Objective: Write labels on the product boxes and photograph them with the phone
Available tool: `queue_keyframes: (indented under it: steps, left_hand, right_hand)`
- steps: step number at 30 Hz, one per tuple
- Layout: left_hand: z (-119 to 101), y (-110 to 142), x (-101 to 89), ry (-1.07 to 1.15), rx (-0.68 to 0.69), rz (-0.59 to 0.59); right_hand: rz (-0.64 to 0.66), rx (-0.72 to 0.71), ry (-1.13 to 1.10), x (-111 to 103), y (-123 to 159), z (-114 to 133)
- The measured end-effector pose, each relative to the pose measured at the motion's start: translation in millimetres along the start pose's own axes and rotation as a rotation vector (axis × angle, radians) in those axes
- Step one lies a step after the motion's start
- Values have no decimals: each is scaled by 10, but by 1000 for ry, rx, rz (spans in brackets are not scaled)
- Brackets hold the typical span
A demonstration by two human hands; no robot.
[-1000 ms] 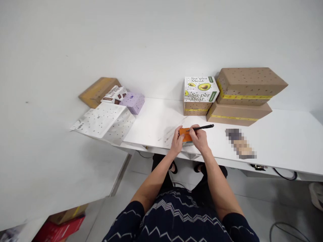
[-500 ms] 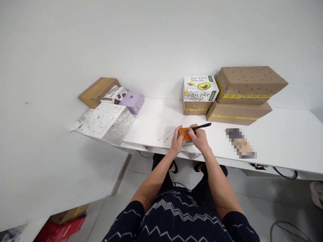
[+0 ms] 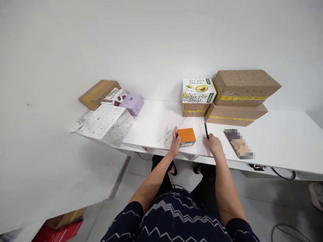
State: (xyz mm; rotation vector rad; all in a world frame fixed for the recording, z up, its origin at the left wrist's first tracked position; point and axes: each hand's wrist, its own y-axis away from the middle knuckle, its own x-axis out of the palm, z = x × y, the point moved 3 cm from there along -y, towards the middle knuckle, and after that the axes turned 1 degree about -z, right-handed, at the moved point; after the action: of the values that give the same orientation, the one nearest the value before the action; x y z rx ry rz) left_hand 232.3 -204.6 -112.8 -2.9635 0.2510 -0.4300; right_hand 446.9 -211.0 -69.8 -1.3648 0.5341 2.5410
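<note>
A small box (image 3: 186,134) with a plain orange top and a printed greenish side sits near the front edge of the white table. My left hand (image 3: 175,143) is against its left side, thumb at the edge of the top and fingers along the side. Right of the box, a gap away, my right hand (image 3: 214,144) grips a black pen (image 3: 206,130) close to the tabletop. The pen points toward the back of the table. The fingertips of the right hand are partly hidden by its back.
Behind the hands stand an avocado-print Su-per Meal box (image 3: 199,91) and stacked cardboard boxes (image 3: 246,86). At left are a lilac box (image 3: 132,104) and a white dotted mailer bag (image 3: 103,121) overhanging the front edge. A pixelated phone-shaped object (image 3: 238,144) lies to the right.
My right hand has lifted off the orange box and moved right with the pen, which swung to point away. My left hand's thumb has slid from the top to the box's left edge.
</note>
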Motion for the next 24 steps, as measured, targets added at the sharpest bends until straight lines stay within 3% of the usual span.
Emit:
queue_keyframes:
  steps: [4, 8, 11, 16, 24]
  left_hand:
    - [11, 8, -48, 28, 64, 5]
    - [-36, 19, -30, 2, 104, 63]
    - [-54, 32, 4, -58, 76, 111]
    - [-71, 37, 22, -153, 78, 87]
    - [-34, 22, 1, -199, 81, 73]
  right_hand:
    - [-45, 51, 155, 3, 51, -114]
    - [-360, 51, 141, -195, 107, -459]
    - [-546, 137, 209, -397, 127, -839]
    - [-400, 187, 227, -466, 103, -1225]
    - [-428, 241, 234, -409, 341, -1000]
